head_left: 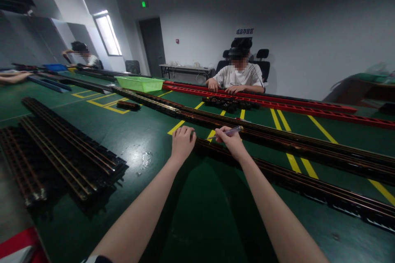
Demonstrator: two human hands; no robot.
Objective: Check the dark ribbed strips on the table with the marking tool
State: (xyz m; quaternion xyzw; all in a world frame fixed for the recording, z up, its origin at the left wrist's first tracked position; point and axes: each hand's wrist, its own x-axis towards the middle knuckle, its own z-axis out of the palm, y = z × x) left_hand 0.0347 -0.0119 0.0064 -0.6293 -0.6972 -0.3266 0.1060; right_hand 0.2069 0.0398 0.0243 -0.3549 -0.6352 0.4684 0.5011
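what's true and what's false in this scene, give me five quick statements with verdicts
1. The right hand holds a pen. True.
2. The left hand also holds a pen. False: the left hand has no pen; it is at the left end of a dark strip.
3. Yellow lines mark the green table. True.
4. The green basket is right of both hands. False: the basket is to their left.
5. The person across wears a white top. True.
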